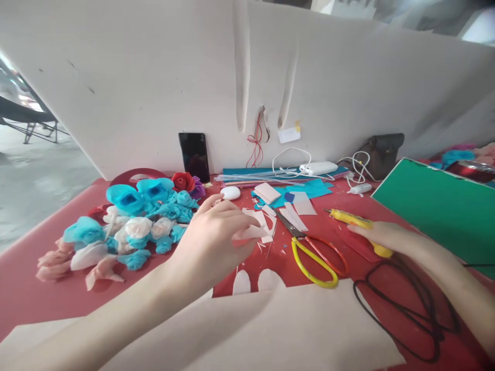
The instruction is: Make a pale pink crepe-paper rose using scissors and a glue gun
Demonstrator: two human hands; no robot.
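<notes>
My left hand [216, 237] is closed in a pinch over the middle of the table, holding a pale piece of paper [250, 233] partly hidden by the fingers. My right hand [381, 234] is wrapped round a yellow glue gun [350, 218] whose metal tip points left; a black cord [419, 304] lies coiled below it. Scissors [297, 234] with one yellow and one red handle lie between the hands, blades partly apart. Two white petal-shaped pieces [242, 282] rest near the front, beside a large pale sheet [278, 324].
Blue, white and pink paper flowers [139, 226] are heaped at left. At the back are a phone [194, 157], blue paper [315, 189], a white cable device [319, 168] and a dark pouch [385, 153]. A green board [441, 211] stands at right.
</notes>
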